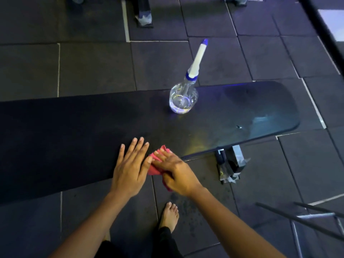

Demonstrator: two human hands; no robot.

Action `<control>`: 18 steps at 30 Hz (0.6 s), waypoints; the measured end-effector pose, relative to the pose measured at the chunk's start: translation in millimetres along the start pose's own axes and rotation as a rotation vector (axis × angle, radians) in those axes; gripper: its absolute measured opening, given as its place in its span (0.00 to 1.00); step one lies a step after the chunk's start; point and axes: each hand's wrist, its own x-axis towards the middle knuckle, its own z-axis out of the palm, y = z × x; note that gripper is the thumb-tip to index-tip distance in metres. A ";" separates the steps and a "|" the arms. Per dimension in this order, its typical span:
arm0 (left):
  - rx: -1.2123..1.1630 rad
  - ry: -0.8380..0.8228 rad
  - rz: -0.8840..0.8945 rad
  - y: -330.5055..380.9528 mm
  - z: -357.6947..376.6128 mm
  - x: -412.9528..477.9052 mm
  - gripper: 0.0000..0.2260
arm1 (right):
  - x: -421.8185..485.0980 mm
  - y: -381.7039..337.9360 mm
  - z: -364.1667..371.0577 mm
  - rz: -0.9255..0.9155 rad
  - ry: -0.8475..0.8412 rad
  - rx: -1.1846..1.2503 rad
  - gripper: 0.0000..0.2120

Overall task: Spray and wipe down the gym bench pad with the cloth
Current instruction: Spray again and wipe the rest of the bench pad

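Note:
The black gym bench pad (74, 131) runs across the view from left to right. A clear spray bottle (183, 97) with a white and blue nozzle stands upright on its far right part. At the pad's near edge lies a red cloth (156, 169), and my right hand (176, 172) holds it down, fingers over the top and thumb curled at its near side. My left hand (130, 164) lies flat on the pad just left of the cloth, fingers straight, the thumb touching the cloth's edge.
Dark rubber floor tiles (93, 67) surround the bench. The bench's metal leg (229, 164) stands below the pad's right end. My bare foot (169, 215) is on the floor beneath my hands. Metal bars (301, 218) cross the lower right corner. Other equipment feet (144, 17) stand at the top.

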 end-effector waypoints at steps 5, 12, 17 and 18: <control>-0.011 -0.041 0.011 29.6 13.1 2.5 0.28 | -25.6 19.3 -29.7 0.166 0.220 0.264 0.27; -0.036 -0.014 0.016 67.5 36.5 30.8 0.26 | -3.6 78.1 -93.0 0.293 0.470 0.144 0.31; 0.019 -0.058 0.032 70.8 55.0 35.8 0.26 | -2.9 86.0 -68.5 0.235 0.386 0.031 0.29; 0.028 -0.061 0.034 70.8 56.2 34.4 0.26 | -9.4 82.8 -62.1 0.196 0.369 0.024 0.29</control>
